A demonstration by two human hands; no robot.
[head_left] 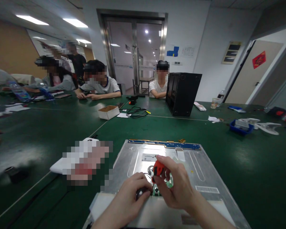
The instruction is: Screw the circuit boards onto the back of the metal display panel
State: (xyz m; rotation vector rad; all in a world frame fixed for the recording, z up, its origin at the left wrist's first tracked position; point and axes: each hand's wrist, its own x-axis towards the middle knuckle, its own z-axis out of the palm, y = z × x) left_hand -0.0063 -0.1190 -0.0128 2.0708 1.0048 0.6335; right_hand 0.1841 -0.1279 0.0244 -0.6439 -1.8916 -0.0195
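Note:
A flat metal display panel [200,171] lies in front of me, with a blue circuit strip [188,145] along its far edge. My right hand [178,184] grips a screwdriver [159,168] by its red and black handle; the tool points down at a small green circuit board [156,190] on the panel. Just left of that board, my left hand [135,190] is closed around a small dark object [141,192], mostly hidden by the fingers. The screwdriver's tip is hard to make out between the hands.
A white box [108,112] and a black cable [137,112] lie beyond the panel on the green table [85,125]. Farther right stand a black computer case [184,93] and a blue tray [241,127]. Several people sit across the table. A small black object [13,173] is at left.

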